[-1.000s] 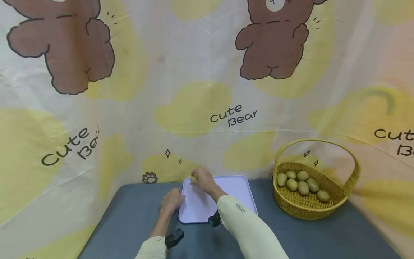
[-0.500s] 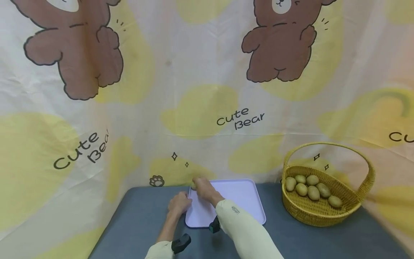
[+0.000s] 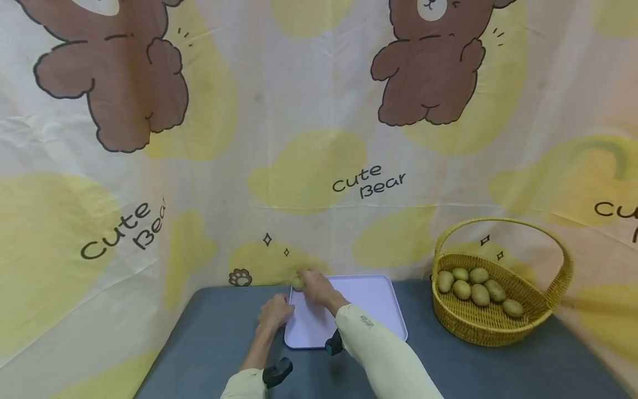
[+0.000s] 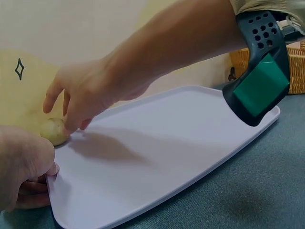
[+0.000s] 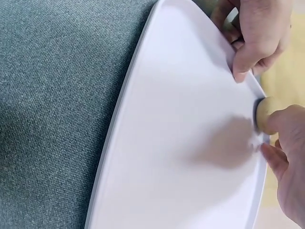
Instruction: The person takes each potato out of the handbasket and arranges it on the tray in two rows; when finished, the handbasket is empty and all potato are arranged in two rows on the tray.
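Note:
A lilac tray (image 3: 349, 310) lies on the table. My left hand (image 3: 275, 311) grips its left rim, the thumb (image 5: 240, 71) on the inner edge and the other fingers outside it. In the tray's far left corner sits a potato (image 4: 54, 131), small and pale. My right hand (image 3: 319, 288) is just to the right of the potato, its fingers spread and loosened; in the left wrist view one fingertip (image 4: 71, 125) is right at the potato's side, while another finger (image 4: 51, 99) is raised above it.
A yellow wicker basket (image 3: 490, 335) with a tall handle stands at the right of the table, with several potatoes (image 3: 480, 295) in it. Behind the dark grey table (image 3: 219, 332) hangs a bear-print cloth (image 3: 299, 166).
My right hand has brought the potato down into the tray's far left corner, then loosened its fingers and drawn slightly off it. The left hand has kept its grip on the rim.

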A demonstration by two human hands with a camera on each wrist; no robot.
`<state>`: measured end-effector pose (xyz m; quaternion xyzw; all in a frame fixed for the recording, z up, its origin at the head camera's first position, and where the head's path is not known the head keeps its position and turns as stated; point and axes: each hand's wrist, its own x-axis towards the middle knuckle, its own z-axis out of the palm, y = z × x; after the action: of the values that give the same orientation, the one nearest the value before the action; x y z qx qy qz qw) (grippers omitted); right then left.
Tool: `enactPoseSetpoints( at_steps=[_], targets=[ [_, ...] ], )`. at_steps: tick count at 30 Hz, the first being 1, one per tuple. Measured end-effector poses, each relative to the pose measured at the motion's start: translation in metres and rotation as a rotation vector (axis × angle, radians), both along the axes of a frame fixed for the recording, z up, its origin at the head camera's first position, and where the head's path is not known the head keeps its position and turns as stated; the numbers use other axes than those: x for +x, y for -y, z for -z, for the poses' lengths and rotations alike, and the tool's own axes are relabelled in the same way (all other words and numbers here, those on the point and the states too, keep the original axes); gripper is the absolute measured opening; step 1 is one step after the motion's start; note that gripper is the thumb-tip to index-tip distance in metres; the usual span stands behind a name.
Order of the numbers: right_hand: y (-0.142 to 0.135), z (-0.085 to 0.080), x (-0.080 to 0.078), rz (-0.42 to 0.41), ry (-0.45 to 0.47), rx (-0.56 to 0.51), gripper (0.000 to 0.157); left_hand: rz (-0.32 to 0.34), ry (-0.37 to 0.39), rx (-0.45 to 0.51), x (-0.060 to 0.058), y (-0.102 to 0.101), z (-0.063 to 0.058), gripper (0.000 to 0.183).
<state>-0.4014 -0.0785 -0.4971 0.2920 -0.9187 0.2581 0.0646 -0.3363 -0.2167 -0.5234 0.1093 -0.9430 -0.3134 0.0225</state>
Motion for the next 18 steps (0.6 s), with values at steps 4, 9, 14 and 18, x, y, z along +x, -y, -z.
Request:
enactPoseSetpoints(
  at_steps=[4, 9, 14, 18],
  targets=[
    [-0.003, 0.0, -0.003, -0.001, -0.019, -0.011, 0.045, 0.01, 0.004, -0.004, 0.0, -0.001, -0.001, 0.03],
    [-0.015, -0.012, -0.007, -0.005, -0.079, 0.01, 0.048, 0.021, 0.005, -0.005, -0.001, -0.001, 0.001, 0.028],
    [-0.045, -0.034, -0.008, 0.043, -0.148, 0.055, 0.049, 0.029, 0.017, -0.002, -0.002, -0.002, 0.0, 0.026],
    [-0.077, -0.051, -0.001, 0.075, -0.163, 0.047, 0.048, 0.023, 0.019, -0.013, -0.003, 0.0, -0.002, 0.026]
  ],
)
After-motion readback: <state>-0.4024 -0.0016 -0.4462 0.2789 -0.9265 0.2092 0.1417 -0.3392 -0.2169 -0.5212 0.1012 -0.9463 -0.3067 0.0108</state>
